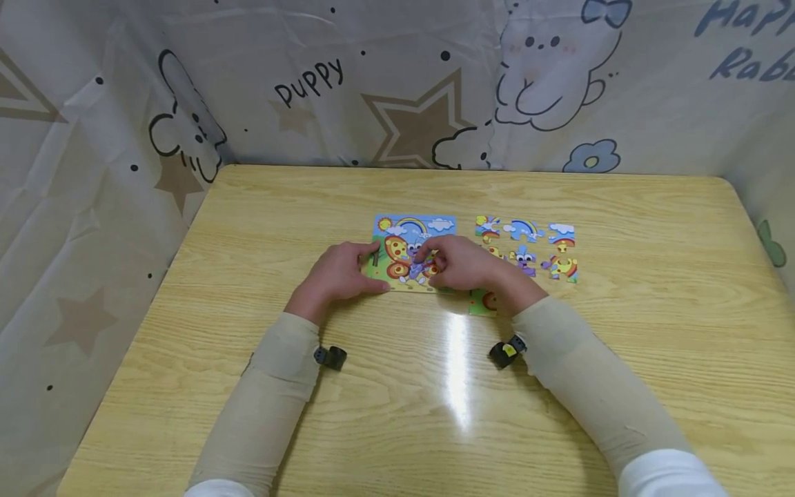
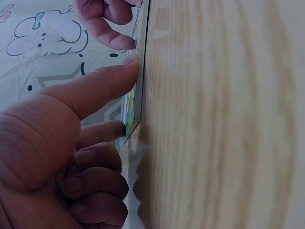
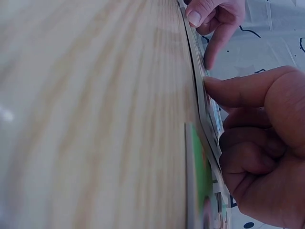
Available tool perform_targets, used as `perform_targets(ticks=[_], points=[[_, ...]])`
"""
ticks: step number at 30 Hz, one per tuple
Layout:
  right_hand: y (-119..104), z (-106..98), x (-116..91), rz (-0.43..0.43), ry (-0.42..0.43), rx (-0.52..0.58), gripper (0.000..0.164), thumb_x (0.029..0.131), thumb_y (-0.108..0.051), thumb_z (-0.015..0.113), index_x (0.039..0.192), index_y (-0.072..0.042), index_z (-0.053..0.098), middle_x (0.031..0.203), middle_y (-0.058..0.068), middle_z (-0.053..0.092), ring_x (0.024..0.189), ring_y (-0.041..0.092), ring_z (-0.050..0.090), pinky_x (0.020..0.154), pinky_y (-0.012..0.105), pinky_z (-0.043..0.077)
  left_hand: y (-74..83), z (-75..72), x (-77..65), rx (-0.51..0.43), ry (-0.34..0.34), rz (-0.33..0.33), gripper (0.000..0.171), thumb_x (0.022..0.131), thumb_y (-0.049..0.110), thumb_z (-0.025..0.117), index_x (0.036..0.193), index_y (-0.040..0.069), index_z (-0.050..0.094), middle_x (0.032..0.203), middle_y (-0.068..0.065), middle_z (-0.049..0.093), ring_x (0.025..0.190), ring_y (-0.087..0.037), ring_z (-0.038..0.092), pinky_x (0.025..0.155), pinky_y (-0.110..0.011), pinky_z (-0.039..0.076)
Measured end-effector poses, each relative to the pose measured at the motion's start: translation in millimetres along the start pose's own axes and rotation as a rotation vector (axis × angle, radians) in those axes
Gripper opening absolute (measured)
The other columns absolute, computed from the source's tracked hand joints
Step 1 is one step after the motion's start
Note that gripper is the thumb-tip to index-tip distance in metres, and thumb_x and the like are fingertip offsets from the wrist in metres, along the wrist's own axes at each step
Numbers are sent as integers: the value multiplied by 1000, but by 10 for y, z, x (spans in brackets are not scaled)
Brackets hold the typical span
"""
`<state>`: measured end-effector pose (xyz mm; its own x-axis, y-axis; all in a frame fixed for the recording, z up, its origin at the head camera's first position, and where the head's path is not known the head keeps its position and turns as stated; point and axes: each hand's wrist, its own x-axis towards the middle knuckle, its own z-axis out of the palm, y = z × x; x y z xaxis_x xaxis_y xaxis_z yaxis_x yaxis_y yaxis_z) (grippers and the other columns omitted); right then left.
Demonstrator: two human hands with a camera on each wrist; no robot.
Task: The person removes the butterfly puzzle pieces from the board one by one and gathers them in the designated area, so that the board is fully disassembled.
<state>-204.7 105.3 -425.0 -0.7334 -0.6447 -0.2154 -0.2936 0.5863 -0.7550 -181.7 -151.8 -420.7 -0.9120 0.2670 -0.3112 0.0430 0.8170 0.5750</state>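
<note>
A butterfly jigsaw puzzle [image 1: 410, 225] in a flat rectangular board lies on the table in front of me. My left hand [image 1: 342, 270] is at its left end, with thumb and index finger stretched apart against the edges and the other fingers folded, as the left wrist view shows. From the right, my right hand [image 1: 462, 262] reaches over the board. Its index fingertip touches the butterfly picture and its thumb rests at the near edge, while the remaining fingers are curled. Part of the picture's right side is hidden beneath this hand.
To the right are several loose-looking puzzle pieces with the same picture, among them a rainbow piece [image 1: 524, 230] and a purple face piece [image 1: 525, 261]. A green piece [image 1: 482, 302] shows partly under my right wrist. The wooden table [image 1: 397, 442] meets a patterned cloth [image 1: 248, 83] behind.
</note>
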Motion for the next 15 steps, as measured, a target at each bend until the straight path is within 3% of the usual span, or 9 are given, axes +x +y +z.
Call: perform_targets(ticks=[8,15], points=[[-8,17,12,15,26,19,37,81,-1,76,117,-7,69,58,-1,41,53,15,37,73,36,41,6,-5,-7,-1,-5,10,88,76,44,87,150,17,48,148,-12,49,135,-29,42,107,-45,36],[-12,52,37,72,46,106,37,79,5,76,113,-6,69,56,-1,37,53,16,36,73,35,41,-5,-5,-3,0,-6,3,87,76,44,87,150,17,48,148,-11,49,135,-29,42,107,-45,37]])
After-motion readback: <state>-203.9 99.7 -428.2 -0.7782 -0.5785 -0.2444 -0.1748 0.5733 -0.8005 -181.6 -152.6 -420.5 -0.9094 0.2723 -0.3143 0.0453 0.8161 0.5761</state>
